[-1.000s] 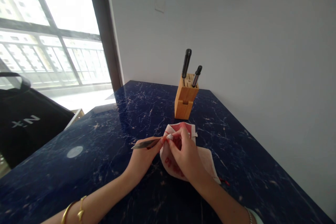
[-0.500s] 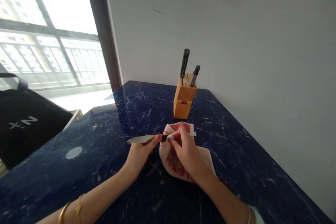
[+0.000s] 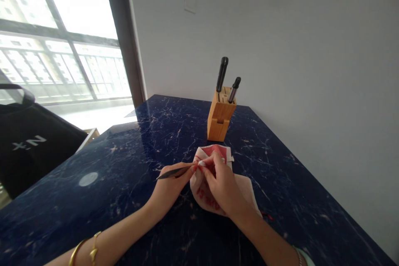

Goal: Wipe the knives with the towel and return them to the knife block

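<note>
A small knife (image 3: 174,172) lies in my left hand (image 3: 171,183), its blade pointing left and seen nearly edge-on. My left fingers are closed near the base of the blade. Against the handle end, my right hand (image 3: 222,185) pinches a fold of a white and red cloth (image 3: 246,187); the handle itself is hidden by the fingers and cloth. The rest of the cloth hangs and spreads below my right hand, down to the tabletop.
Behind the cloth stands a wooden knife block (image 3: 222,116) holding a black-handled knife (image 3: 222,72) and a second tool with a black and silver handle (image 3: 235,89). A pale disc (image 3: 88,179) marks the dark blue marbled table (image 3: 124,191). A black bag (image 3: 34,145) is at the left.
The knife has turned so its blade shows narrower and its tip sits lower and further right. My left hand has come closer to the right one, and the dark handle is now covered.
</note>
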The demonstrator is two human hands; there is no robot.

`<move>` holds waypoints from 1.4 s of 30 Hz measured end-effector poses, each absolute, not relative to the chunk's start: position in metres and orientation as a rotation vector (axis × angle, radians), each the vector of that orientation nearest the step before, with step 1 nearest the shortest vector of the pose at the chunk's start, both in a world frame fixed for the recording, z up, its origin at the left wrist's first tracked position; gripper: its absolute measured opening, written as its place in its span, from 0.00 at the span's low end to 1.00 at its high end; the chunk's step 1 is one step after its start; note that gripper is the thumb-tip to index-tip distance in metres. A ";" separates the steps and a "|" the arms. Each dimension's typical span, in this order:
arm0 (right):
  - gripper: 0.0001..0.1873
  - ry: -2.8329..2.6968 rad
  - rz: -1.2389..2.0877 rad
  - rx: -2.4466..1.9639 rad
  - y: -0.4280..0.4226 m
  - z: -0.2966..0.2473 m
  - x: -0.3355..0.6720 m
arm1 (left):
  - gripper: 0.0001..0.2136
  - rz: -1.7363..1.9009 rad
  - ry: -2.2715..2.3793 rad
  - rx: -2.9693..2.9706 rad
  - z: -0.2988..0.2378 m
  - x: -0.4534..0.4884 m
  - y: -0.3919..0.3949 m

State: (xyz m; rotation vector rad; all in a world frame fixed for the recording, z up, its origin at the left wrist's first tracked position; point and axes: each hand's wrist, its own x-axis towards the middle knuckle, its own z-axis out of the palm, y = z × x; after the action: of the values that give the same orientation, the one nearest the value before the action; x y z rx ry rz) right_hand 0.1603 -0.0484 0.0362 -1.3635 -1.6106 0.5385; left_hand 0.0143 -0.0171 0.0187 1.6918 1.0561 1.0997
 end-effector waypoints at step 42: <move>0.02 -1.591 0.479 -1.337 -0.049 0.030 0.156 | 0.11 1.093 1.051 1.649 0.029 0.013 -0.017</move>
State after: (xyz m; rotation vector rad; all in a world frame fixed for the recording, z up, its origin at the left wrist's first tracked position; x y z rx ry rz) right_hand 0.1558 -0.0495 0.0302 -1.3368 -1.5915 0.4789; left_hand 0.0134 -0.0171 0.0290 1.6486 1.0506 1.0931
